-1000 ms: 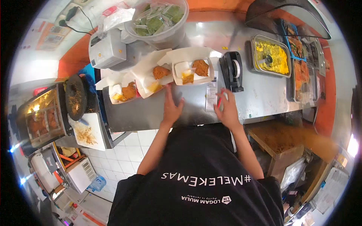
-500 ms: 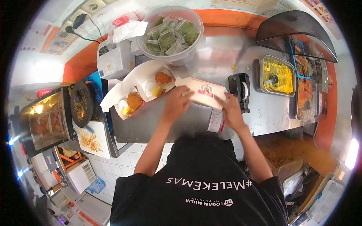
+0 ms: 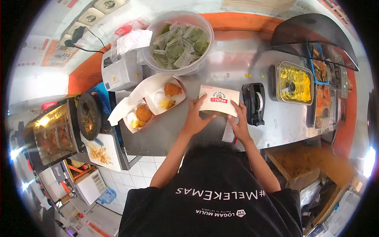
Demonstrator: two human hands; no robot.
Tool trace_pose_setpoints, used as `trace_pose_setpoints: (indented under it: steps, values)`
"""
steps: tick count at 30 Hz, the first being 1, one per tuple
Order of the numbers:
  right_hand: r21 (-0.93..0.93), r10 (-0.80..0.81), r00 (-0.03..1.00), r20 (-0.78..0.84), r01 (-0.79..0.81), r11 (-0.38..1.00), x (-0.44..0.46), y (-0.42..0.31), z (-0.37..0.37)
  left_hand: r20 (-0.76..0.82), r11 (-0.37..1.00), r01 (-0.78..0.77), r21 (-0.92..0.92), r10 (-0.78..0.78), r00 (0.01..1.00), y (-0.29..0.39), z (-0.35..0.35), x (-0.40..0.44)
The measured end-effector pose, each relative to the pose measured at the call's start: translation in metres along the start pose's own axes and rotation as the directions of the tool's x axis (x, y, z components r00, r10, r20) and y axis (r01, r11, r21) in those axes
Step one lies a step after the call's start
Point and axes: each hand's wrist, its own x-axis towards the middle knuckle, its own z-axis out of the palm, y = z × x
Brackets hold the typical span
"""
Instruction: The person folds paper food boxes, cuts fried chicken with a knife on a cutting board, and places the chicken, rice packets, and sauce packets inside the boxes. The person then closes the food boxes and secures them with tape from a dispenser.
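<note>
Between my two hands stands a cream paper food box (image 3: 219, 102) with a red printed logo, its lid folded over. My left hand (image 3: 196, 117) grips its left end, thumb along the near lower edge. On the right end lie the fingers of my right hand (image 3: 240, 120), closed around that side. What the box contains is hidden. To the left, touching each other, two open food boxes (image 3: 153, 95) hold fried chicken (image 3: 144, 113), a white mound and yellow pieces. A black tape dispenser (image 3: 253, 103) is just right of my right hand.
Behind stands a clear tub (image 3: 208, 55) of green-filled sachets beside a grey printer (image 3: 122, 71). A container of yellow food (image 3: 295, 83) sits at the right. Farther left are a dark stone mortar (image 3: 89, 114) and a lit glass cabinet (image 3: 51, 130). A paper slip (image 3: 228, 133) lies near the front edge.
The closed box has turned from a slanted position and now shows its logo squarely. Both hands have shifted their hold to its lower sides. The camera view has shifted slightly.
</note>
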Motion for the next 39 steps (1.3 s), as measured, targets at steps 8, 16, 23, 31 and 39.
trace_pose_setpoints:
  steps: [8, 16, 23, 31, 39]
  values:
    - [0.122, 0.058, 0.996, 0.073, -0.066, 0.99, 0.005, 0.0, -0.001, -0.077, 0.979, -0.052, -0.197, 0.037, 0.996, -0.028, 0.004, -0.02]
    - [-0.4, -0.054, 0.943, 0.328, 0.191, 0.896, -0.014, 0.01, -0.022, 0.213, 0.979, -0.113, 0.172, 0.076, 0.974, -0.048, -0.013, -0.042]
    - [-0.354, 0.021, 0.895, 0.445, 0.155, 0.922, -0.016, 0.024, -0.04, 0.3, 0.908, -0.282, 0.309, 0.188, 0.935, -0.051, -0.023, -0.029]
    - [-0.33, -0.085, 0.918, 0.388, 0.225, 0.917, -0.003, 0.037, -0.023, 0.272, 0.888, -0.193, 0.417, 0.081, 0.959, -0.034, -0.018, -0.025]
    - [-0.549, -0.172, 0.954, 0.245, 0.282, 0.786, -0.011, 0.027, -0.013, 0.281, 0.696, -0.528, 0.486, 0.448, 0.849, -0.025, -0.018, -0.002]
